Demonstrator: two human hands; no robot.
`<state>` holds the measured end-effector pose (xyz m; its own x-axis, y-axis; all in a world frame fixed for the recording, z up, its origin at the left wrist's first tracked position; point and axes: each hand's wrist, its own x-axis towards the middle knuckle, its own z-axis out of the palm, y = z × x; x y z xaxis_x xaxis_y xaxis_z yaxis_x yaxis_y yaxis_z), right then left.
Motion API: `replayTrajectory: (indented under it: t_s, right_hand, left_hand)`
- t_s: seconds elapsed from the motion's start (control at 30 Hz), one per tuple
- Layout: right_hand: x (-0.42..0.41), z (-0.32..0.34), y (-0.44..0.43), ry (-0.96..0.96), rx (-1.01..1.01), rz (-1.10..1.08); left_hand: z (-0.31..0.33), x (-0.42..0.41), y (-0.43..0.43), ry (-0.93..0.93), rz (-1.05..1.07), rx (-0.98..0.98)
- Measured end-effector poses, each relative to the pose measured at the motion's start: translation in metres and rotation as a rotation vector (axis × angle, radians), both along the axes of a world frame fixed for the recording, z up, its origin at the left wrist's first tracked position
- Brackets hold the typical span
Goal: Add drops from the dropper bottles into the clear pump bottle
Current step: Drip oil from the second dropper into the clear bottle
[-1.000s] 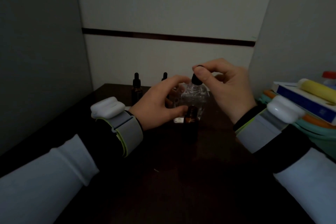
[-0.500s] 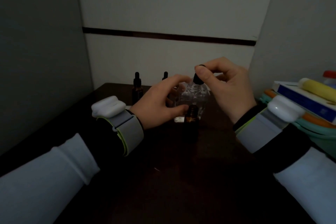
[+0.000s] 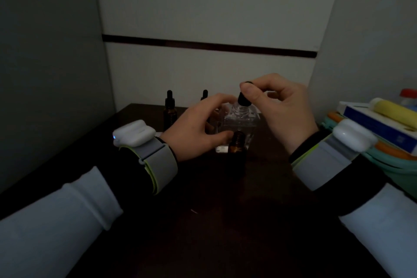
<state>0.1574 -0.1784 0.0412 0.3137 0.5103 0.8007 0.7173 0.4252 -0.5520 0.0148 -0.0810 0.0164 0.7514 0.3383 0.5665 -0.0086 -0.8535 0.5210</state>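
Clear pump bottle [image 3: 239, 123]: stands upright mid-desk, long axis vertical, open neck pointing up; no pump head seen on it.
Dropper [image 3: 244, 99]: black bulb, held vertical right above the neck, tip down, probably so drops fall inside.
Right hand [image 3: 282, 110]: thumb and forefinger pinch the bulb.
Left hand [image 3: 198, 126]: fingers curled round the clear bottle's left side, likely steadying it.
Amber bottle [image 3: 237, 144]: uncapped, upright, just in front; probably the dropper's source.
Capped dropper bottles [image 3: 169, 108]: two, upright at the back, one partly hidden.
Desk [image 3: 214, 221]: dark.
Books [image 3: 372, 119]: stacked far right.
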Motion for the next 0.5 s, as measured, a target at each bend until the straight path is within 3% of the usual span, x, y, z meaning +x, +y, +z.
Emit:
replayTrajectory:
  t_s: [0.13, 0.33, 0.5]
  right_hand:
    - [-0.002, 0.000, 0.000, 0.028, 0.035, -0.002]
    - [-0.004, 0.019, -0.011, 0.146, 0.310, 0.019]
    - [-0.008, 0.015, -0.011, 0.088, 0.168, 0.060]
  left_hand:
    - [0.000, 0.000, 0.000, -0.001, -0.006, -0.009]
    - [0.000, -0.001, 0.001, 0.021, 0.007, -0.021]
    - [0.000, 0.000, 0.000, 0.018, 0.009, -0.018]
